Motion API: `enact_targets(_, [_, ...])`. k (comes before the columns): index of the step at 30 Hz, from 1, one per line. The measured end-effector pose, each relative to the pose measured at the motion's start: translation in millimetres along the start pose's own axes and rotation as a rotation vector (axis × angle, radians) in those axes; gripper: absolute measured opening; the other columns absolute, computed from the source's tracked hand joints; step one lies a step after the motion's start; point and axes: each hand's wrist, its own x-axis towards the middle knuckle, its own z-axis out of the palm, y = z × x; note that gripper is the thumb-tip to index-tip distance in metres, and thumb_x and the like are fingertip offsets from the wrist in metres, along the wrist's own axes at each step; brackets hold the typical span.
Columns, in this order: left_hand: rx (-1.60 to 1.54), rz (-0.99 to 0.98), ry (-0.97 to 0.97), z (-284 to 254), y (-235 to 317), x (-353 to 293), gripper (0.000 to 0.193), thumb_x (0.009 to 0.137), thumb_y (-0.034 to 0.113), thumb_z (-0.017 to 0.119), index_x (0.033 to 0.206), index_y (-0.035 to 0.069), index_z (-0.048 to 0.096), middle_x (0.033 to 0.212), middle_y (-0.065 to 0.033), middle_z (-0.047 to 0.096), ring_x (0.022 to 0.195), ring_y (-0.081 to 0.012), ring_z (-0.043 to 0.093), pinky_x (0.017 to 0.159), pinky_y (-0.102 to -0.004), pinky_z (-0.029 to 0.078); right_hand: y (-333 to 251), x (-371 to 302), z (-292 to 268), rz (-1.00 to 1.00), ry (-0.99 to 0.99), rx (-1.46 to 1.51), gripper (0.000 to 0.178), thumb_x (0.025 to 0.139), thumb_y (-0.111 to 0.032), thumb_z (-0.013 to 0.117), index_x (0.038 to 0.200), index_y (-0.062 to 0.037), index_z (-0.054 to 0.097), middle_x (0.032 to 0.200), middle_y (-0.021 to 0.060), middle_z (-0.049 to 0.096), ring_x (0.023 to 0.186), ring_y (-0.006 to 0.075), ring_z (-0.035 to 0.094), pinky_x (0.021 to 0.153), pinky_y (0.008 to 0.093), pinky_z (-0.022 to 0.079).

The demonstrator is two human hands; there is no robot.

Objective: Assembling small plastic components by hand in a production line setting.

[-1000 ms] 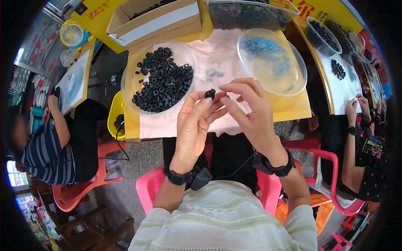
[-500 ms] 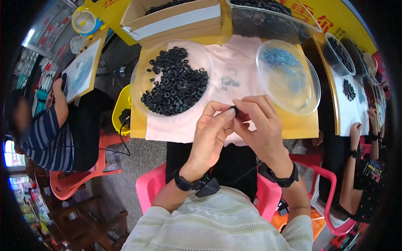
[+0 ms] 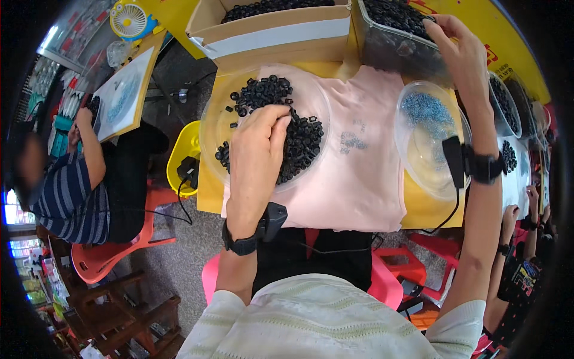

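Note:
My left hand (image 3: 258,146) reaches over a round clear plastic tray (image 3: 207,134) holding many small black ring-shaped parts (image 3: 304,143). Its thumb and fingers are drawn together at the parts; whatever lies between the tips is hidden. My right hand (image 3: 457,39) is raised to the back right, at a clear rectangular bin (image 3: 406,54) heaped with black parts. Its thumb and forefinger point into the bin with a gap between them, and I see no part held there.
A pink cloth (image 3: 371,185) covers the yellow-topped table, with small clear pieces (image 3: 353,142) on it. A round tray (image 3: 399,149) of bluish clear pieces lies right. Behind stands a cardboard box (image 3: 287,39). A cable hangs from my right wrist; co-workers sit both sides.
My hands have parted from a small black part they held together. The left has gone to the black parts in the tray, the right up to the rear bin. The view has shifted.

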Motion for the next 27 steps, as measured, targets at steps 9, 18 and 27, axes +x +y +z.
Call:
enact_targets(9, [0.145,0.186,-0.245,22,-15,-1,0.028,0.081,0.003,0.066,0.109,0.003,0.067,0.113,-0.0139,0.064,0.106,-0.0317,0.056,0.090,-0.0366,0.046,-19,-37,24,-0.141,-0.110,0.192,0.019,0.086,-0.015,0.067,0.098,0.0000,0.066,0.082,0.0112,0.066,0.070,0.0198,0.063,0.066,0.0302,0.049])
enact_targets(18, [0.138,0.161,-0.326,16,-18,-4,0.021,0.075,0.000,0.069,0.095,0.000,0.065,0.093,-0.0130,0.064,0.092,-0.0326,0.057,0.081,-0.0385,0.046,-56,-133,39,0.018,-0.533,0.184,0.013,0.082,-0.001,0.064,0.095,0.0003,0.063,0.090,0.0160,0.063,0.076,0.0328,0.064,0.067,0.0390,0.050])
enact_targets(27, [0.021,-0.034,-0.122,9,-15,-16,0.019,0.079,0.000,0.070,0.098,0.001,0.066,0.088,-0.0094,0.067,0.075,-0.0190,0.062,0.070,-0.0299,0.050,-68,-161,52,0.089,-0.532,0.082,0.013,0.082,-0.001,0.061,0.093,0.0017,0.056,0.091,0.0190,0.060,0.084,0.0389,0.061,0.072,0.0448,0.049])
